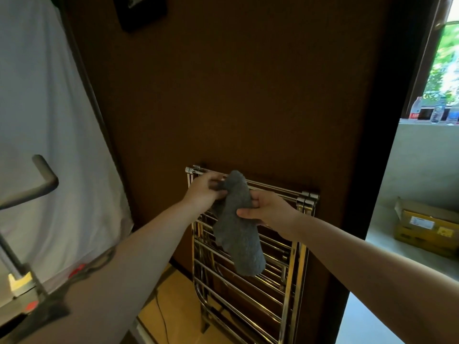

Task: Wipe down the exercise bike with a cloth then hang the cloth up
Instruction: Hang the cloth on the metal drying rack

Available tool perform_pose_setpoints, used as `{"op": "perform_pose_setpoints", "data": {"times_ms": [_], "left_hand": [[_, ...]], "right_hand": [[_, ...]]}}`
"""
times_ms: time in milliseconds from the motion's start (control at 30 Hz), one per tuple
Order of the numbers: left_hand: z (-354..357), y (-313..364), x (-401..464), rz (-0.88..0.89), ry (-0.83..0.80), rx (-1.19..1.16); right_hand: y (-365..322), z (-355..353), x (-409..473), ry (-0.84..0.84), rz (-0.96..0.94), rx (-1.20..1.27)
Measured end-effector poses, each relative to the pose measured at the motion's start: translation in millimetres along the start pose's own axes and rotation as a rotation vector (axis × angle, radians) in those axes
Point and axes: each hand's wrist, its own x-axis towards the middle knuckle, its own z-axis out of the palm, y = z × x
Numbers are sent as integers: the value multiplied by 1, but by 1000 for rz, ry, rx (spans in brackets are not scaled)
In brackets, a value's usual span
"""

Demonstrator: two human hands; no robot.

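Head view: cloth [238, 224] between both hands [233, 202].

A dark brown wall panel [248, 95] fills the middle of the view, with a black-framed object [141, 11] mounted near its top. To the left hangs a white sheet [49, 120]. Wood-toned floor [173, 294] shows below, crossed by a thin black cable [160, 316]. On the right, daylight enters through a window [444, 70] onto green foliage; bottles [417, 109] stand on the sill, above a pale grey wall [422, 165]. A yellow cardboard box [427, 227] sits on a light surface.
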Motion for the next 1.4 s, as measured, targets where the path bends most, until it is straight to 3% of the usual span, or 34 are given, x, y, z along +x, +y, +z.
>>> {"op": "perform_pose_setpoints", "data": {"times_ms": [133, 267, 600, 867, 1033, 1200, 1400], "left_hand": [[13, -20, -18, -186, -90, -207], [18, -29, -33, -61, -214, -287], [18, -29, -28, 110, -223, -63], [11, -26, -20, 183, -269, 167], [5, -22, -19, 214, -266, 277], [-1, -26, -9, 246, -239, 461], [7, -11, -5, 329, -229, 391]], "right_hand": [[-5, -5, 0, 32, -8, 6], [-4, -10, 0, 56, 1, 74], [-4, -10, 5, 9, 84, 14], [-4, -11, 8, 191, 46, -139], [1, -18, 8, 425, -111, -490], [3, -20, 6, 446, -276, -812], [7, -23, 5, 492, -230, -681]]}}
